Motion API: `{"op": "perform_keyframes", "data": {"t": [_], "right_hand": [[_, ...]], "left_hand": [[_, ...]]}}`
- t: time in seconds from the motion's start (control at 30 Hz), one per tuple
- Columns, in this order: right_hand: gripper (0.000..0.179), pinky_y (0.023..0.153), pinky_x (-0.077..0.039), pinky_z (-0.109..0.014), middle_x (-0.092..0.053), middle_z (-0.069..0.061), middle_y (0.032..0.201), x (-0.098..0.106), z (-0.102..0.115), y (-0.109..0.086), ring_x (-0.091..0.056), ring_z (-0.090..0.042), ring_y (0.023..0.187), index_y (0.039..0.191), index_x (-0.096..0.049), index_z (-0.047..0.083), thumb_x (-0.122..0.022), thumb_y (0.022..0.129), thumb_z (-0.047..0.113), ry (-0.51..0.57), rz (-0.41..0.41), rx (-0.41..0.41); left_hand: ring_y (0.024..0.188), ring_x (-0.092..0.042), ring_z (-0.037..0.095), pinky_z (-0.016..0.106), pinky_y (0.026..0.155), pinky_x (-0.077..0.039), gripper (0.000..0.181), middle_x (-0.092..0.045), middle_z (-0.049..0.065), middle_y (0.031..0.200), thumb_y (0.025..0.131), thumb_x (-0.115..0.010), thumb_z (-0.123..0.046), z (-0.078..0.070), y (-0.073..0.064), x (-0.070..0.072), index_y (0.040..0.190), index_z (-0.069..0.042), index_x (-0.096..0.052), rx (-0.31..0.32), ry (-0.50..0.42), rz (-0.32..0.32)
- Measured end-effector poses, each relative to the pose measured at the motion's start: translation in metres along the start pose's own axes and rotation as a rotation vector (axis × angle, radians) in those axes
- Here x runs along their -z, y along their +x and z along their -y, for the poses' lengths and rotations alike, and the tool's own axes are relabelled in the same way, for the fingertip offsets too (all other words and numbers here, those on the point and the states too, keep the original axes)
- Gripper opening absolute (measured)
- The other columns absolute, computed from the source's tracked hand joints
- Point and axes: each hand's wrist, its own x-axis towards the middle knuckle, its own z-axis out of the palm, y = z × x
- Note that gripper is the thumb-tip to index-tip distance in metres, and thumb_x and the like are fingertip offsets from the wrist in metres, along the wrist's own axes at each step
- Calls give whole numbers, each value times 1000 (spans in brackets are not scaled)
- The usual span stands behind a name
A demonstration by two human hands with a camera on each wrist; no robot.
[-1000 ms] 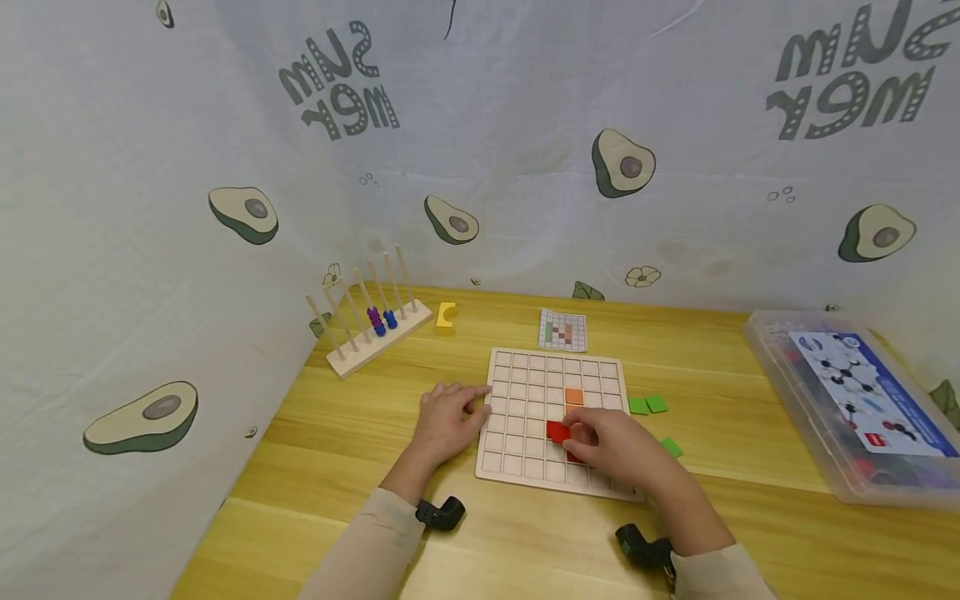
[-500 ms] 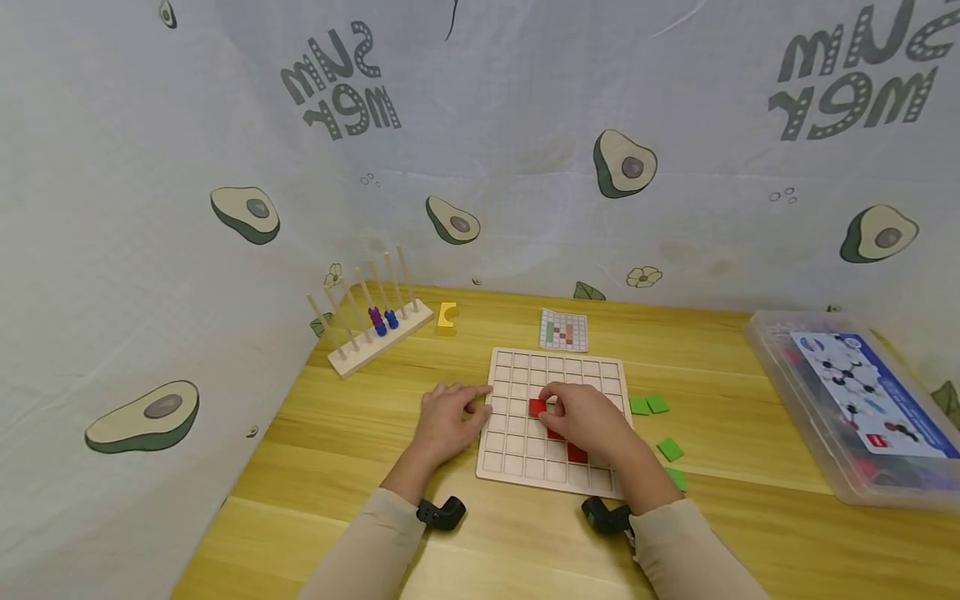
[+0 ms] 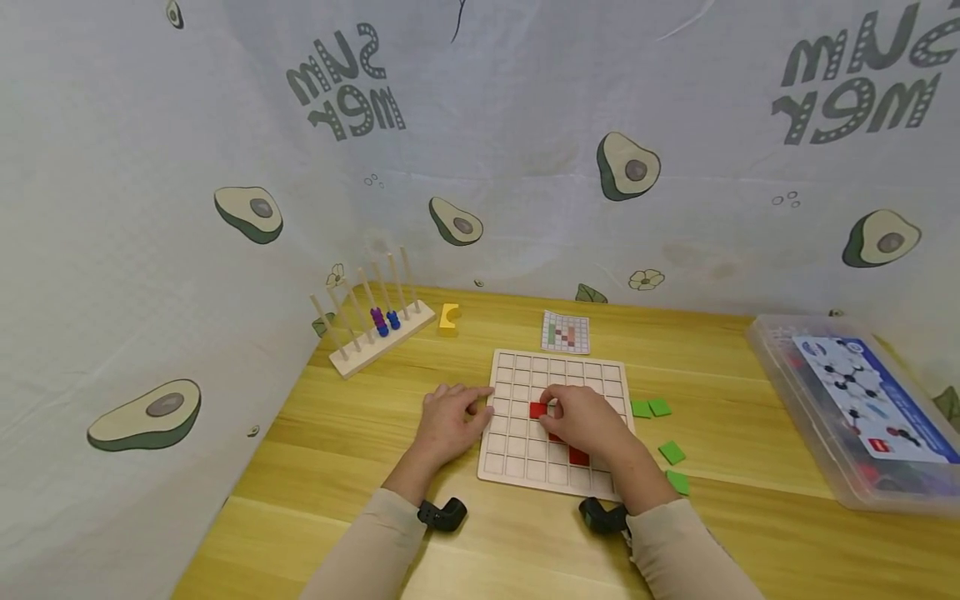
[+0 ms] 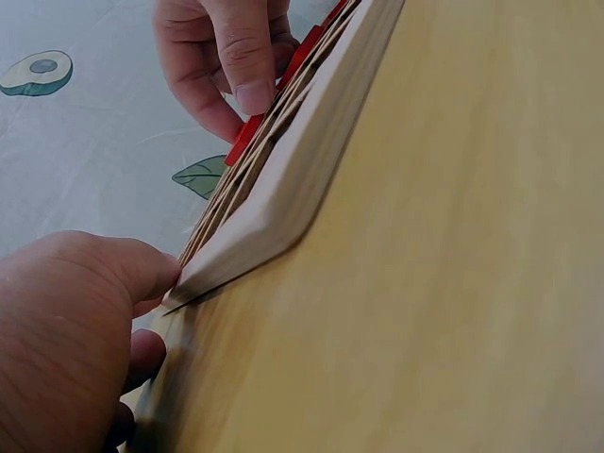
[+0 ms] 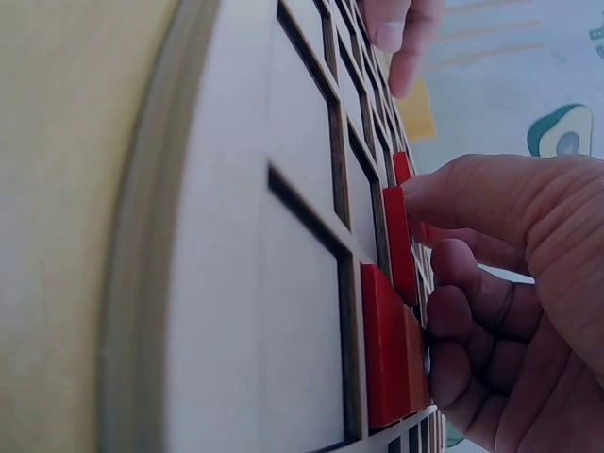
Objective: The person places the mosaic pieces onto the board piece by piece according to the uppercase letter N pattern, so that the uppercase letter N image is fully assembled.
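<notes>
A square wooden grid board (image 3: 515,446) lies in the middle of the table. My right hand (image 3: 585,421) is over it, thumb and index finger pinching a red square tile (image 3: 537,410) at one of the cells. In the right wrist view, two more red tiles (image 5: 382,349) follow diagonally toward the near side, with an orange tile (image 5: 415,363) beside the nearest one. The right hand hides the orange part in the head view. My left hand (image 3: 448,423) rests at the board's left edge, index finger and thumb touching it, fingers relaxed.
Several green tiles (image 3: 672,452) lie right of the board. Behind it is a small pattern card (image 3: 566,333). A peg rack (image 3: 382,342) with a few beads and a yellow block (image 3: 448,320) stand back left. A clear plastic box (image 3: 862,417) occupies the right side.
Over the last second my right hand moved left and away from me across the board, bringing the red tile to its present cell. Since half a second ago it has barely moved; the left hand stays put.
</notes>
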Motion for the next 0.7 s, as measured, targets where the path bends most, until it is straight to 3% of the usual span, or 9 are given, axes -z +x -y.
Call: {"op": "perform_keyframes", "data": {"t": [0.7], "right_hand": [[24,59,-39,-30,-55,1,72,1,-4,-7,-48,-14,61,113,-70,10,-72,91,18,60,-18,15]], "left_hand": [[79,-43,10,30,76,-29,33,-60,-10,82,98,-65,-38,0,-1,0,128,-27,-72,2,19,-5]]}}
